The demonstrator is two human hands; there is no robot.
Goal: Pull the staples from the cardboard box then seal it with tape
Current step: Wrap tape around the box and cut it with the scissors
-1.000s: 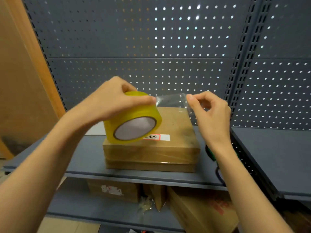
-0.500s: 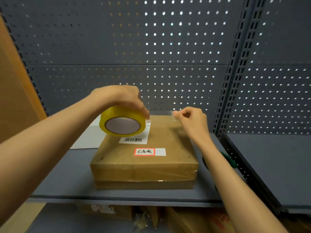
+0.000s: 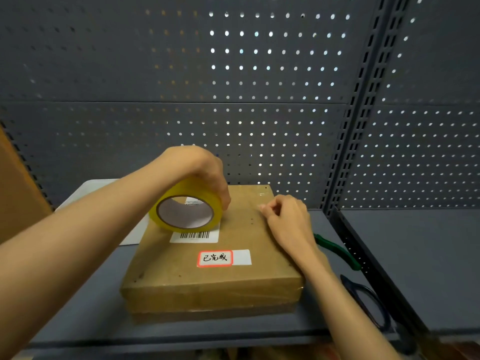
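Note:
A flat brown cardboard box (image 3: 207,281) lies on a grey shelf (image 3: 85,302), with a barcode label and a red-framed sticker on its lid. My left hand (image 3: 200,170) grips a yellow tape roll (image 3: 185,207) from above, holding it on edge on the far left part of the lid. My right hand (image 3: 288,219) pinches the clear tape end (image 3: 261,207) down against the far right part of the lid. A short clear strip runs low across the lid between roll and fingers. Small staple holes dot the lid.
A green-handled tool (image 3: 337,250) and dark-handled scissors (image 3: 368,302) lie on the shelf right of the box. A white sheet (image 3: 104,188) lies behind my left arm. A perforated grey back panel (image 3: 259,100) and an upright post (image 3: 350,152) close the rear.
Both hands came down from mid-air to the lid. The roll and the pulled tape end went from above the box to its far part, and the view tilted downward.

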